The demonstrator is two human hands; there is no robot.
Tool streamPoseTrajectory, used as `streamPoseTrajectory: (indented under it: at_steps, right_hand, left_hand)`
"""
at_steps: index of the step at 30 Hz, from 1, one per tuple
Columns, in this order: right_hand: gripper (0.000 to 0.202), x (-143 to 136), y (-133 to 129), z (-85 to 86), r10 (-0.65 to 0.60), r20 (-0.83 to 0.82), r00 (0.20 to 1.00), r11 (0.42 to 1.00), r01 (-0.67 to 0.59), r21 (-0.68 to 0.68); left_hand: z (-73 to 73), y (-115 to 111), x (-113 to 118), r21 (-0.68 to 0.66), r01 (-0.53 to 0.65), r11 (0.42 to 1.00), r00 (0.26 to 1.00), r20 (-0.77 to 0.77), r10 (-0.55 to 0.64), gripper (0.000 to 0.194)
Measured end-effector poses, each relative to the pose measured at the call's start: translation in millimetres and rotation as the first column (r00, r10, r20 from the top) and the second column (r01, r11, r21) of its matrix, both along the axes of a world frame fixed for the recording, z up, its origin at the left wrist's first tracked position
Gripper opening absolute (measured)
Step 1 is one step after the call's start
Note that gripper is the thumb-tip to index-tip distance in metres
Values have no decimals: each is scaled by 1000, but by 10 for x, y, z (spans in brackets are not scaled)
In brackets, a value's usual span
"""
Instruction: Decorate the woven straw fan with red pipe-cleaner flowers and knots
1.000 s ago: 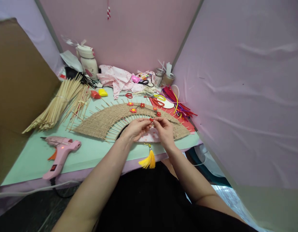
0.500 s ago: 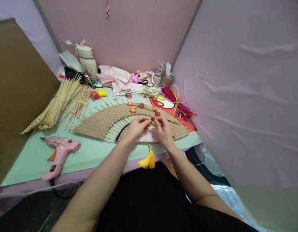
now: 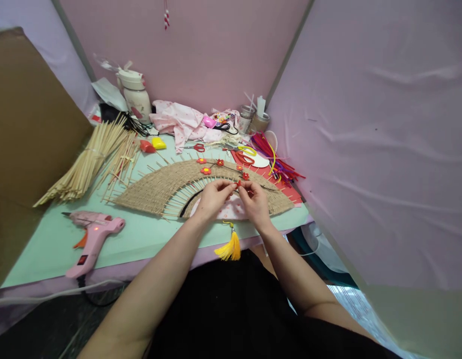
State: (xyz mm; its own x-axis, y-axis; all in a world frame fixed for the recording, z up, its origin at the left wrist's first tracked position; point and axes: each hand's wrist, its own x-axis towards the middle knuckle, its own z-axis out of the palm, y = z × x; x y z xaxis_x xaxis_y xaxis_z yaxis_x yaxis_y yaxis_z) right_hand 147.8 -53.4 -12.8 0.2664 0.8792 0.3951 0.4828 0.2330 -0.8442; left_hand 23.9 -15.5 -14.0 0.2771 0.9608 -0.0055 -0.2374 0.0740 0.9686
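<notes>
A small red piece (image 3: 239, 183) is pinched between the fingertips of my left hand (image 3: 215, 198) and my right hand (image 3: 255, 200). Both hands are over the lower middle of a woven fan (image 3: 144, 192) with sticks poking from its edges. Red and orange flowers (image 3: 206, 171) with dark stems lie along its upper part. Below my hands shows the fan's pink patterned centre (image 3: 231, 210), partly covered by them. A yellow tassel (image 3: 231, 247) hangs at the table's front edge.
A pink glue gun (image 3: 94, 239) lies front left, its cord over the edge. Behind are bundled sticks (image 3: 87, 162), a bottle (image 3: 137, 97), red and yellow clay packs (image 3: 158, 143), crumpled cloth (image 3: 178, 119), scissors (image 3: 246, 151), jars (image 3: 260, 122) and coloured pipe cleaners (image 3: 266, 144).
Both hands have shifted very slightly to the right, and the red piece between the fingertips has turned a little. More of the fan's pink centre shows beside my left hand.
</notes>
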Motion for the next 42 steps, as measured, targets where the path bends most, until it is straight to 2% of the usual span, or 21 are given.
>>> streamPoseTrajectory:
  at_steps: [6,10,13,17,22,23,24,25,28,30,32,36,42]
  right_hand:
    - [15,10,-5,57,77,-64,995,996,-80,-44]
    - [15,23,2,68,135,-167,977,985,-150,-80]
    - [15,78,6,68,230,-216,949,963,-254,-92]
    - [14,190,-16,89,397,-153,905,911,-409,-55]
    - [14,246,-71,119,515,-71,854,857,-516,19]
    - [14,242,-76,115,511,-80,856,859,-511,25]
    - [14,234,-75,107,488,-96,867,872,-488,31]
    - [14,225,-71,95,445,-117,888,895,-444,36]
    - [14,196,-40,56,221,-179,959,975,-218,32]
    - [14,177,-20,45,112,-162,980,994,-109,30]
    - [13,154,-11,48,99,-84,992,994,-95,56]
    - [12,111,-22,63,146,54,988,979,-152,133]
    - [13,118,-33,37,159,81,984,965,-172,198]
  left_hand:
    - [2,5,7,-74,10,997,999,39,-7,25]
    - [6,4,-11,-125,90,988,989,124,-75,25]
    - [18,11,-48,-185,190,964,965,217,-148,23]
    - [61,27,-123,-304,387,870,905,307,-295,19]
    - [121,37,-185,-379,640,668,759,444,-476,16]
    - [129,33,-184,-384,651,655,750,456,-479,15]
    - [135,28,-176,-387,629,674,766,452,-456,14]
    - [137,22,-164,-389,576,719,803,432,-410,13]
    - [127,4,-111,-373,315,872,924,331,-192,12]
    - [113,-3,-82,-355,208,912,953,282,-107,15]
    - [101,-6,-67,-340,187,922,959,266,-97,19]
    - [94,-8,-66,-335,205,920,949,299,-102,24]
    - [111,-10,-73,-375,249,893,938,322,-126,20]
